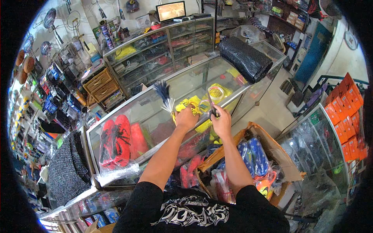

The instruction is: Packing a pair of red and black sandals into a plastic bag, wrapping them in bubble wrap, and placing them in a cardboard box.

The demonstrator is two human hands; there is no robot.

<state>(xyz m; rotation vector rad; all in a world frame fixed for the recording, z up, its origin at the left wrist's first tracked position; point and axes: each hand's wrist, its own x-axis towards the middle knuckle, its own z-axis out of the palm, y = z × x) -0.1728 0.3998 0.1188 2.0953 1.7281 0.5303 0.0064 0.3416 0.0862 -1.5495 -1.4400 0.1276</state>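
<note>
Over the glass display counter (157,122), my left hand (187,117) is closed on a bunched yellow item (189,104). Beside that hand, a bundle of thin white strands with a dark blue tufted end (163,91) points up and left; whether the hand also holds it I cannot tell. My right hand (221,121) grips a pair of scissors (213,109) by its dark handles, blades pointing away from me. A roll of clear tape (216,93) lies just beyond the scissors. Red shoes in clear plastic (116,139) rest at the counter's left end.
A black bubble-wrap roll (246,59) lies on the counter's far right. An open cardboard box (287,163) with plastic-wrapped goods stands below my right forearm. Orange boxes (344,116) are stacked at right. Dark wrap (68,170) sits at left, and a wooden drawer unit (102,84) stands behind the counter.
</note>
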